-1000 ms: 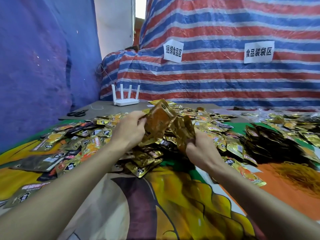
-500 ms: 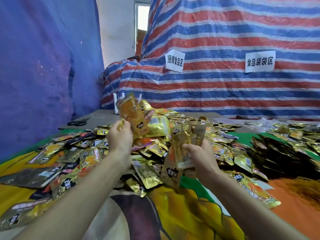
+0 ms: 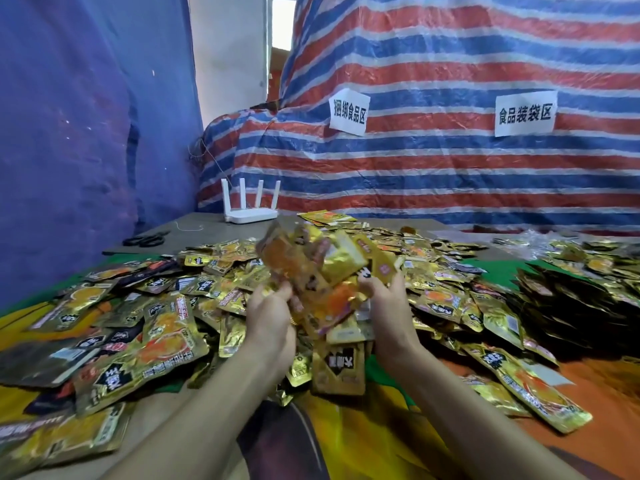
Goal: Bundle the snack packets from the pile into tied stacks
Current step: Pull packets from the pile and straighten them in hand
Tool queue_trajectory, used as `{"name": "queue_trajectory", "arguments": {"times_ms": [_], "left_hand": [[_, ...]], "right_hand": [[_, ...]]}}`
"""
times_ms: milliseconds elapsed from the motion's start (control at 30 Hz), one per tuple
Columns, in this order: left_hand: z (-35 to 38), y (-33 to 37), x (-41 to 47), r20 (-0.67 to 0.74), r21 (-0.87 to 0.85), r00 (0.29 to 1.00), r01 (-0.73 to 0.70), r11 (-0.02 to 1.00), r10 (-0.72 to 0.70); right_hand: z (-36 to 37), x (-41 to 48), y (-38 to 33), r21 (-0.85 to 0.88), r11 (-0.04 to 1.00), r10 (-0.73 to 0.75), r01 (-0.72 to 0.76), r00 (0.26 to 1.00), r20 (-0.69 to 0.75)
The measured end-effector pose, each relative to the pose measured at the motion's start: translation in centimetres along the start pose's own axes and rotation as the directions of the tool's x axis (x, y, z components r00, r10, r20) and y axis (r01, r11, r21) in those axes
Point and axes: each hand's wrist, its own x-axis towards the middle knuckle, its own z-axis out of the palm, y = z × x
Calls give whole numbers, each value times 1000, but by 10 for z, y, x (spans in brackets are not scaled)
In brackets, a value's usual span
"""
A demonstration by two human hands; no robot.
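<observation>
Where two bare forearms reach in from the near edge, the surface [image 3: 346, 441] wears a smooth printed cloth in yellow, orange, green and dark brown. Just beyond, the left hand [image 3: 268, 315] and the right hand [image 3: 389, 306] face each other, each grip closed round one shared bunch of packets [image 3: 311, 271] lifted above the heap. The bunch is blurred, so its count cannot be told.

Beneath and around it the pile [image 3: 194, 282] spreads across most of the surface: flat, rectangular, crinkly foil sachets, gold with orange and black print, too many to count. To the right lies a darker mound [image 3: 568, 306] of brown packets.

Past the pile the cloth ends and bare grey board carries one pair of black scissors [image 3: 143, 240] at the left and one white router [image 3: 251, 211] with four upright antennas. A matt blue sheet [image 3: 69, 133] closes the left side. A glossy, creased tarpaulin [image 3: 450, 174] in red, blue and white stripes hangs behind, bearing a white paper sign [image 3: 348, 111] and a second sign [image 3: 524, 112] to its right. Between the two sheets stands a pale wall [image 3: 228, 64].
</observation>
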Motion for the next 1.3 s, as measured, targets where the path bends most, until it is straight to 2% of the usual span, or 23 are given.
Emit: {"name": "queue_trajectory", "arguments": {"times_ms": [67, 200, 367, 467, 600, 767, 800, 900, 1067, 1167, 1300], "left_hand": [[1, -7, -4, 47, 141, 999, -14, 990, 7], [-5, 0, -6, 182, 268, 982, -5, 963, -45], [-4, -3, -11, 325, 538, 943, -123, 834, -70], [-4, -5, -13, 418, 621, 906, -225, 751, -74], [-7, -2, -11, 402, 583, 911, -177, 793, -92], [-8, -1, -10, 358, 598, 932, -178, 781, -61], [-8, 1, -10, 357, 606, 930, -163, 779, -83], [-9, 7, -11, 387, 652, 913, -174, 738, -127], [-5, 8, -16, 528, 620, 840, -280, 732, -125], [-2, 1, -19, 515, 540, 856, -283, 793, -45], [0, -5, -15, 443, 456, 892, -310, 834, 89]], "right_hand": [[0, -2, 1, -15, 1000, -13, 13, 999, -35], [-11, 4, 7, -99, 993, -74, 62, 989, -124], [-14, 5, 11, -195, 979, -99, 61, 976, -194], [-10, 3, 9, -211, 975, -119, 72, 968, -221], [-9, 0, 8, -229, 970, -137, 86, 967, -216], [-7, -9, 4, 110, 993, -33, 32, 999, 6], [-7, -11, 2, 83, 995, -50, 48, 999, 15], [-8, -14, 5, -149, 981, -129, 124, 991, -22], [-5, -15, 12, -235, 934, -273, 270, 962, 23], [-3, -13, 13, -196, 923, -324, 330, 944, 60], [1, -16, 10, 49, 955, -295, 292, 953, 71]]}}
